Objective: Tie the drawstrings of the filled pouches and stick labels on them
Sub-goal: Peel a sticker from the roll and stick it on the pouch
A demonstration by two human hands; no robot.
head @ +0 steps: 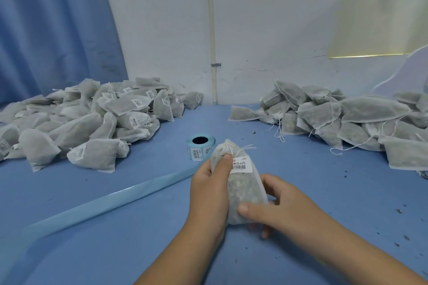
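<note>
Both my hands hold one filled white pouch (243,192) upright over the blue table. My left hand (209,190) grips its left side, thumb pressed near the top. My right hand (278,203) wraps its lower right side, thumb on the front. The pouch's neck is gathered and its drawstring (243,149) is tied, loose ends pointing right. A white barcode label (240,165) sticks on its upper front. A roll of labels (200,147) on light blue backing stands just behind the pouch.
A heap of labelled pouches (88,122) lies at the left. A heap of pouches without visible labels (347,120) lies at the right, strings trailing. A long strip of blue backing paper (104,203) runs from the roll toward the lower left. Dark crumbs dot the table (335,192) at right.
</note>
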